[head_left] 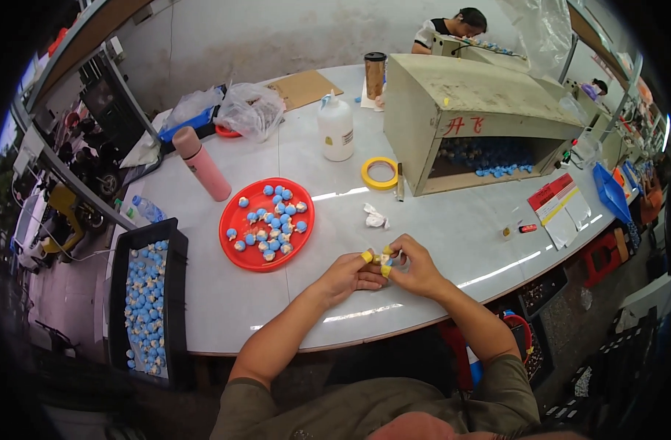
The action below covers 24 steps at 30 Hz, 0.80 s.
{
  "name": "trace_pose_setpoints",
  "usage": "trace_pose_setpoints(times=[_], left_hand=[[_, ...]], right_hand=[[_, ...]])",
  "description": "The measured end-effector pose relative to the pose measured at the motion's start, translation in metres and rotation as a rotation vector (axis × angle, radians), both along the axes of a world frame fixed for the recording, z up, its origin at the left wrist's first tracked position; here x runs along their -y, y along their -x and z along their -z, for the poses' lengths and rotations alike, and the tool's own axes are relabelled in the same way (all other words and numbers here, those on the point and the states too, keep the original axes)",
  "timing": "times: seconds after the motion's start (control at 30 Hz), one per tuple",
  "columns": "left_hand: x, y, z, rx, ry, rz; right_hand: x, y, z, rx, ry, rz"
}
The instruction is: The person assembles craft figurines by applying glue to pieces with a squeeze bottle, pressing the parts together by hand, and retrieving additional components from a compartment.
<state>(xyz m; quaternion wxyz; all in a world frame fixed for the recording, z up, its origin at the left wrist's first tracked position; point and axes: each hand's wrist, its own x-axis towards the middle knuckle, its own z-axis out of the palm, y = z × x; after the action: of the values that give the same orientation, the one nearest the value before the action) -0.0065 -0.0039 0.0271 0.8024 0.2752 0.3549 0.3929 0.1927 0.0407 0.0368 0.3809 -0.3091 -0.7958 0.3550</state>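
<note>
Fingertips of your left hand (348, 273) and right hand (414, 265) pinch one small, light blue-and-cream piece (384, 259) above the counter (423, 220), probably fragile, so grip its sides gently.

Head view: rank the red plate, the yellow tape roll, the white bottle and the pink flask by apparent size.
1. Red plate
2. Pink flask and white bottle: look alike, not ranked
3. Yellow tape roll

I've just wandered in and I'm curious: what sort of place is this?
Probably a small workshop for hand assembly. A red plate and a black crate hold many little blue-and-white pieces, and both hands, left hand and right hand, work one small piece.
</note>
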Motion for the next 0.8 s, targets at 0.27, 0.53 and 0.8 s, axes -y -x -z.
trace_pose_setpoints(times=[0.27, 0.53, 0.8], left_hand=[[0.000, -0.003, 0.008, -0.166, -0.086, 0.028], [0.002, -0.001, 0.010, -0.218, -0.060, -0.064], [-0.003, -0.001, 0.004, -0.242, -0.003, -0.200]], right_hand=[[0.007, -0.002, 0.011, 0.068, 0.004, -0.082], [0.018, -0.030, 0.005, -0.079, -0.063, 0.114], [-0.038, -0.183, 0.040, 0.157, -0.272, 1.359]])
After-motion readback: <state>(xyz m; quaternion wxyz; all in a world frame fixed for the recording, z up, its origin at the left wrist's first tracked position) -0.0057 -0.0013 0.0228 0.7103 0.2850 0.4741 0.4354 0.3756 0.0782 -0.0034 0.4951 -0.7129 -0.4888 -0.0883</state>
